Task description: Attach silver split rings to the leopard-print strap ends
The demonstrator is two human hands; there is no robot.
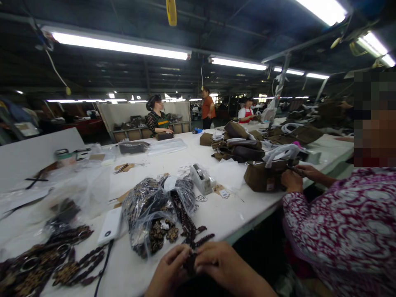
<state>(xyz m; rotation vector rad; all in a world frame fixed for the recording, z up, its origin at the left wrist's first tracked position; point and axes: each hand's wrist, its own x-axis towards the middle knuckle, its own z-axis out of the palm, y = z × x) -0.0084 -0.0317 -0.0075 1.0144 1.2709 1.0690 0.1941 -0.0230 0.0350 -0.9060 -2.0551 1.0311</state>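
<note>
My left hand (169,264) and my right hand (218,260) meet at the near edge of the white table (229,214). Both pinch a small dark patterned strap piece (189,263) between the fingers; most of it is hidden by them. Just beyond my hands lie loose brown patterned strap pieces (190,231) spilling from a clear plastic bag (148,210) full of the same pieces.
More dark straps with rings (46,260) lie at the left by a white power bank (110,226). A tape dispenser (200,177) stands mid-table. A person in a patterned sleeve (340,231) at the right handles a brown bag (262,175). Other people work farther back.
</note>
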